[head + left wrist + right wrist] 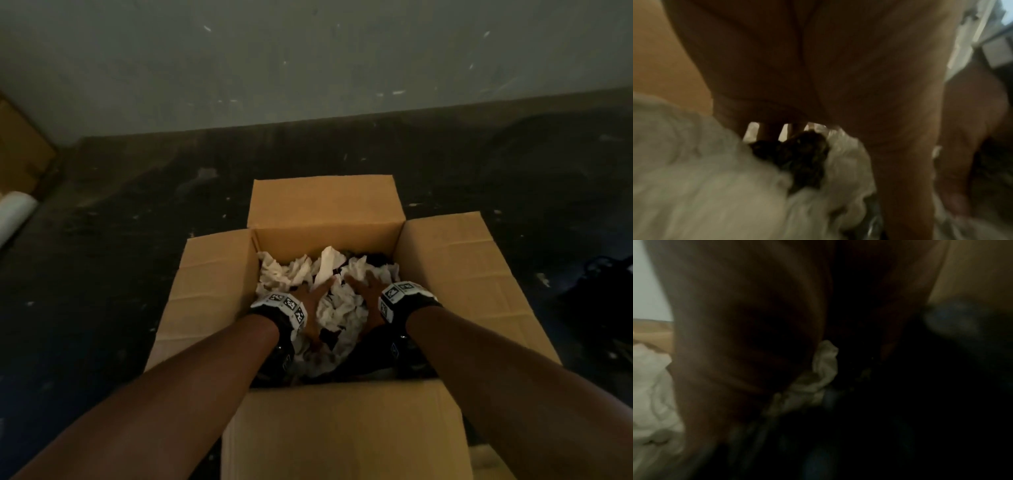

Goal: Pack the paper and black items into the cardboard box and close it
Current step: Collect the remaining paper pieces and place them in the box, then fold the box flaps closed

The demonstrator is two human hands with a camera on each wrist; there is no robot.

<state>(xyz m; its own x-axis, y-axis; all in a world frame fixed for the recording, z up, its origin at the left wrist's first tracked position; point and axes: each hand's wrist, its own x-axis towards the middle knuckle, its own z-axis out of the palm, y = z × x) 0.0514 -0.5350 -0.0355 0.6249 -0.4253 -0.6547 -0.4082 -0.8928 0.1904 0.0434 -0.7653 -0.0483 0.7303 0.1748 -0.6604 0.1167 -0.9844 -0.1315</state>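
An open cardboard box stands on the dark floor with all its flaps spread outward. It holds crumpled white paper mixed with black items. My left hand and right hand both lie flat on the paper inside the box, fingers straight and pointing toward the far wall. In the left wrist view the left hand presses on white paper around a black lump. The right wrist view is dark and blurred, with the right hand over a bit of white paper.
A white roll and another cardboard piece lie at the far left by the grey wall. A dark bag-like object sits on the floor to the right of the box.
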